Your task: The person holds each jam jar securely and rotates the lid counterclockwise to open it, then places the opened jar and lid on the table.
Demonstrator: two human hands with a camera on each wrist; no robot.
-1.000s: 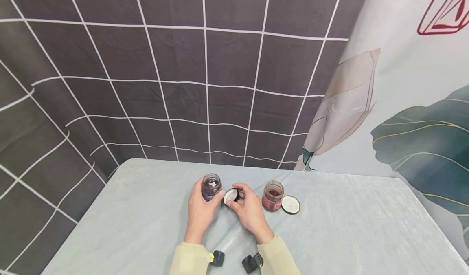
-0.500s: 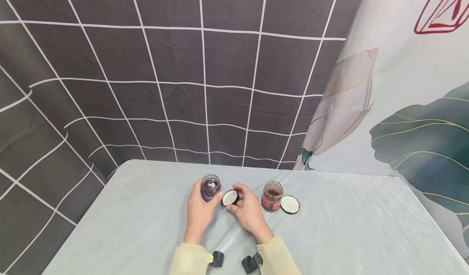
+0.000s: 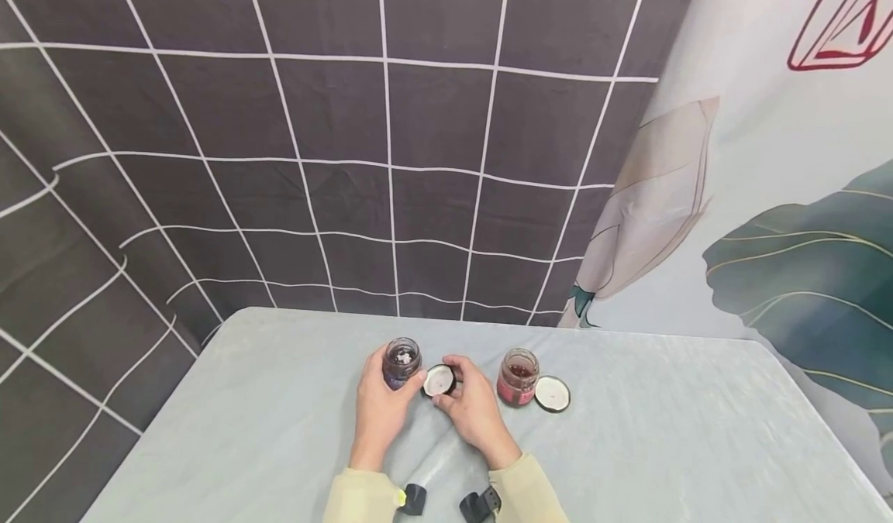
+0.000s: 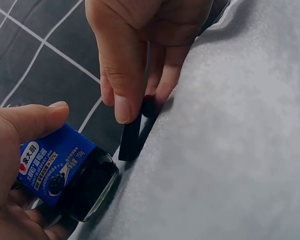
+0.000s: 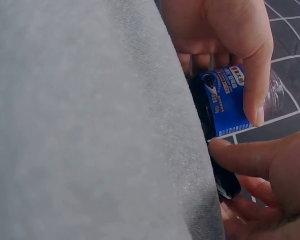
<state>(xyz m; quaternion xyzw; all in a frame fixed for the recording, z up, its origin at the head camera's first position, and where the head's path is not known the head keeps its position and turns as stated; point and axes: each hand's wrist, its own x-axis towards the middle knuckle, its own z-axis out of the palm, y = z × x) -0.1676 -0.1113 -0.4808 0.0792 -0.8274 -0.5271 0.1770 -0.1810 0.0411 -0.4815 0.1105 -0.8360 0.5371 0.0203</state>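
Note:
My left hand (image 3: 380,411) grips a small open glass jar of blueberry jam (image 3: 401,364), which stands upright. Its blue label (image 5: 229,102) shows in both wrist views. Just right of it, my right hand (image 3: 480,413) pinches a dark-rimmed jar lid (image 3: 439,381), white inside facing up. Seen edge-on in the left wrist view, the lid (image 4: 131,140) is low at the tabletop, thumb against it. Whether its underside fully touches the cloth I cannot tell. Lid and jar sit close together.
Right of my right hand stands a second open jar with a red label (image 3: 516,387) and dark red contents. Another lid (image 3: 553,394) lies white side up against its right side. A pale grey cloth (image 3: 663,430) covers the table; a dark checked curtain (image 3: 335,197) hangs behind.
Both hands keep their hold on the jar and the lid, almost in place. The lid looks slightly flatter than a second ago. The head view has shifted a little.

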